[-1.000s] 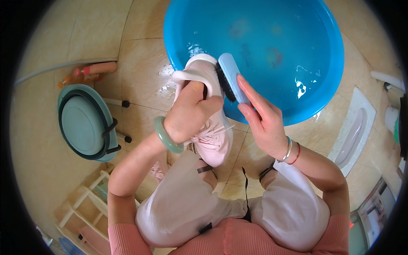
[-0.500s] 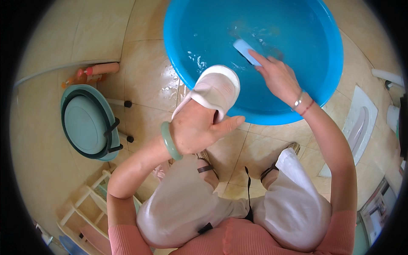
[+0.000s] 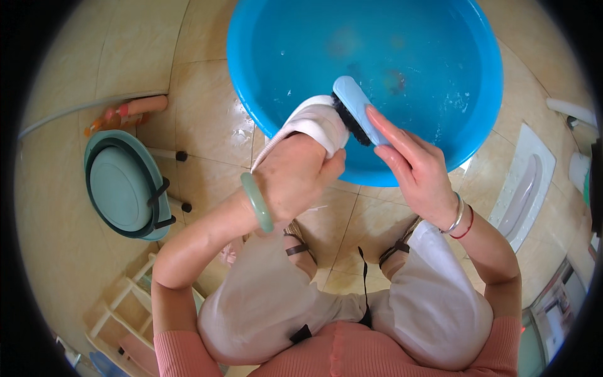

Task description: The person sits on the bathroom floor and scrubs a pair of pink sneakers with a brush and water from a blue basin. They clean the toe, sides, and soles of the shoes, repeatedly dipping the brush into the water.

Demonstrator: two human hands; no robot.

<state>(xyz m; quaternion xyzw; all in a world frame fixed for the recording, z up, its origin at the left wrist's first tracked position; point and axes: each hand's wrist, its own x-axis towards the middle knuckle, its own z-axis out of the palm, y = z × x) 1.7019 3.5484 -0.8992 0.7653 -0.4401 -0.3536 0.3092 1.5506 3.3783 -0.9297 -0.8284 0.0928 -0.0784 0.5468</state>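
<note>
A white shoe (image 3: 315, 120) is held by my left hand (image 3: 292, 173), whose fingers are hidden inside its opening. It hangs over the near left rim of a large blue basin (image 3: 239, 81) of water. My right hand (image 3: 418, 164) grips a scrubbing brush (image 3: 358, 107) with a light blue back and black bristles. Those bristles touch the right side of the shoe's toe. Dim brownish shapes show under the water; I cannot tell what they are.
Left of the basin, a green folding basin (image 3: 122, 188) leans by the wall near orange and pink bottles (image 3: 129, 113). A cream rack (image 3: 119, 308) stands at lower left. A white squat toilet (image 3: 522, 188) is set in the tiled floor (image 3: 339, 217) on the right.
My right hand has brought the brush from over the water back towards me, onto the shoe. My left hand has turned the shoe slightly, and its thumb has folded in.
</note>
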